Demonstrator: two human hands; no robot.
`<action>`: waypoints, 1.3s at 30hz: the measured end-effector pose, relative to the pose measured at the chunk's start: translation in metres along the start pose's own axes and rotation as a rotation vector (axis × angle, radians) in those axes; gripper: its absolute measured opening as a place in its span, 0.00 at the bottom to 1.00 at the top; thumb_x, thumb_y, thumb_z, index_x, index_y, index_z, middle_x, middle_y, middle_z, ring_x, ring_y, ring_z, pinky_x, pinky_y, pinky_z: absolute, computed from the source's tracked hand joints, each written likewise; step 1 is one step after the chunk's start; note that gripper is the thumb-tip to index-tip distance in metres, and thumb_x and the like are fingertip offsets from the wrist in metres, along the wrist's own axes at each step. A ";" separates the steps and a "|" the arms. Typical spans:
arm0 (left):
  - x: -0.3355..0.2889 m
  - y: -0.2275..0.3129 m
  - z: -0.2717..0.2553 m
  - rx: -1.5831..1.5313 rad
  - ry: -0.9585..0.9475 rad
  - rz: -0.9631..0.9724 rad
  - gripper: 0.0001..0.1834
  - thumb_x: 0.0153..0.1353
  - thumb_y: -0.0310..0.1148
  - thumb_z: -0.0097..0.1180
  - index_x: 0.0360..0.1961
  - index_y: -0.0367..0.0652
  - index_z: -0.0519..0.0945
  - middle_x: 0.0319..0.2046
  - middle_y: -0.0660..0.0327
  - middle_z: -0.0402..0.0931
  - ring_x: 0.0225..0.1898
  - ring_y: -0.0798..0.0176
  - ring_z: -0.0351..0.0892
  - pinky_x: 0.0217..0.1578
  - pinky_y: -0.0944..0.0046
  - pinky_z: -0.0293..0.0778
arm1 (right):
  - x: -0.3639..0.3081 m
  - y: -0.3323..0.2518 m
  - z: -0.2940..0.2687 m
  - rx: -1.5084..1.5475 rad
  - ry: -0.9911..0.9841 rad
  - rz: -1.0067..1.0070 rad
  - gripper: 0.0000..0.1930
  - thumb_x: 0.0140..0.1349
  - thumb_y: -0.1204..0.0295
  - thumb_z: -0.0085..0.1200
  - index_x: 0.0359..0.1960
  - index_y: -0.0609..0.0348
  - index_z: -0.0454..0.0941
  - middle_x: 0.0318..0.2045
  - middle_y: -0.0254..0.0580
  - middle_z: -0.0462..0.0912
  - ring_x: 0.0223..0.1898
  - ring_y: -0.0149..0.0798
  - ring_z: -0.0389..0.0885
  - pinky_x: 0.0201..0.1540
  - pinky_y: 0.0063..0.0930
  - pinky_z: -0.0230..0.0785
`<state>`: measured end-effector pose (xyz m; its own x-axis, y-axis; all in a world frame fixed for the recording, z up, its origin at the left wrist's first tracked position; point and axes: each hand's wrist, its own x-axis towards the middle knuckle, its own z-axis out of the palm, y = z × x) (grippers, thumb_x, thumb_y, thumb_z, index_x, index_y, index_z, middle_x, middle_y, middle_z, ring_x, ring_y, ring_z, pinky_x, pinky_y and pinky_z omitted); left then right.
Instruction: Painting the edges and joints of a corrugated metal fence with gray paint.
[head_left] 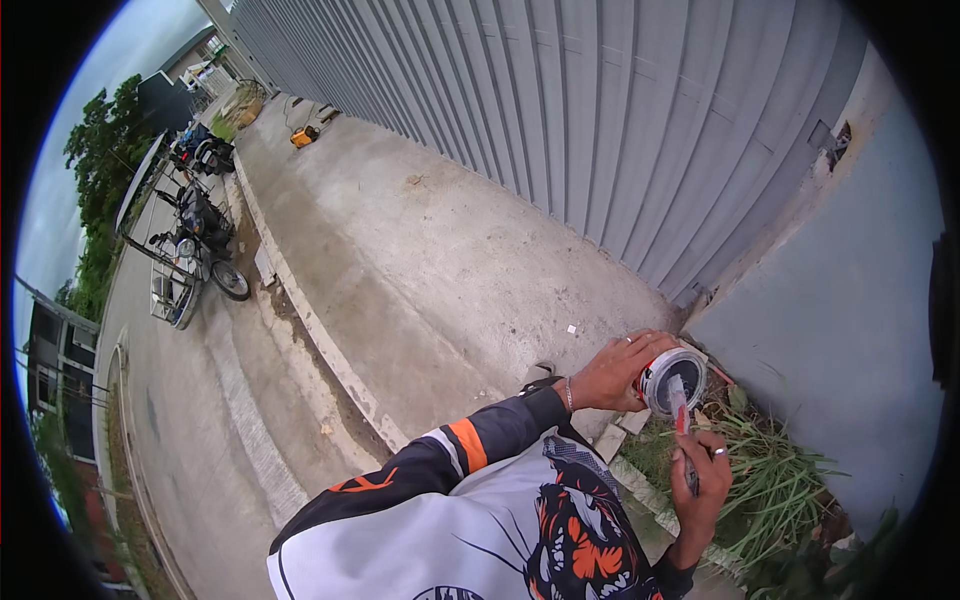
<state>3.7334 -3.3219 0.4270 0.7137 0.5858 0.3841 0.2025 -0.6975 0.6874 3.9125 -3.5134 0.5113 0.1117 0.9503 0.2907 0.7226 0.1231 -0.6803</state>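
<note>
My left hand (615, 376) is wrapped round the side of a small paint can (655, 376) and holds it up in front of me. The can is open at the top, with grey paint (661, 381) inside and smears on its rim. In my right hand (707, 478) is a paintbrush (683, 422), gripped by its handle. Its bristle end rests in or over the mouth of the can; I cannot tell how deep the tip goes.
A grey ribbed metal gate (520, 110) runs along the far side, meeting a grey wall (850, 290) at right. Tufts of grass (765, 475) grow below that wall. A motorcycle with a sidecar (195, 240) stands at left. On the concrete further off lies a yellow machine (303, 136).
</note>
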 end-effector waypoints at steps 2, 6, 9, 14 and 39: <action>0.002 -0.003 -0.001 0.000 -0.023 0.000 0.57 0.42 0.36 0.79 0.75 0.47 0.62 0.71 0.52 0.66 0.74 0.41 0.63 0.69 0.45 0.65 | 0.004 -0.004 0.000 0.019 0.083 -0.012 0.18 0.57 0.85 0.63 0.49 0.59 0.88 0.46 0.49 0.81 0.43 0.47 0.83 0.45 0.38 0.76; 0.008 -0.014 -0.001 -0.010 -0.020 -0.011 0.56 0.43 0.35 0.79 0.75 0.46 0.63 0.70 0.50 0.67 0.73 0.41 0.65 0.73 0.45 0.62 | 0.008 0.011 0.017 0.014 -0.002 0.061 0.19 0.57 0.85 0.63 0.51 0.58 0.88 0.46 0.49 0.81 0.43 0.46 0.83 0.45 0.37 0.76; 0.019 -0.031 0.005 -0.081 -0.068 -0.039 0.54 0.41 0.33 0.80 0.72 0.45 0.66 0.68 0.51 0.70 0.72 0.42 0.67 0.72 0.44 0.62 | 0.012 0.012 0.022 0.078 0.035 0.122 0.21 0.58 0.84 0.63 0.55 0.56 0.87 0.47 0.50 0.82 0.44 0.51 0.84 0.49 0.40 0.77; 0.045 -0.069 0.027 -0.148 -0.110 0.002 0.53 0.39 0.33 0.82 0.70 0.45 0.69 0.66 0.53 0.73 0.71 0.43 0.69 0.72 0.45 0.63 | 0.028 0.028 0.038 -0.004 -0.003 0.269 0.22 0.62 0.83 0.61 0.59 0.59 0.83 0.49 0.50 0.83 0.44 0.47 0.85 0.48 0.34 0.77; 0.023 -0.392 0.270 -0.131 -0.192 -0.136 0.66 0.37 0.39 0.89 0.75 0.40 0.58 0.69 0.45 0.67 0.73 0.39 0.65 0.74 0.45 0.61 | 0.039 0.312 0.286 0.164 0.110 0.399 0.25 0.49 0.76 0.75 0.52 0.55 0.88 0.42 0.42 0.79 0.41 0.44 0.82 0.40 0.37 0.78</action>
<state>3.8517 -3.1465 -0.0003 0.8021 0.5732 0.1674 0.2261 -0.5509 0.8033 3.9467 -3.3561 0.1182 0.4383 0.8976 0.0471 0.4915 -0.1955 -0.8487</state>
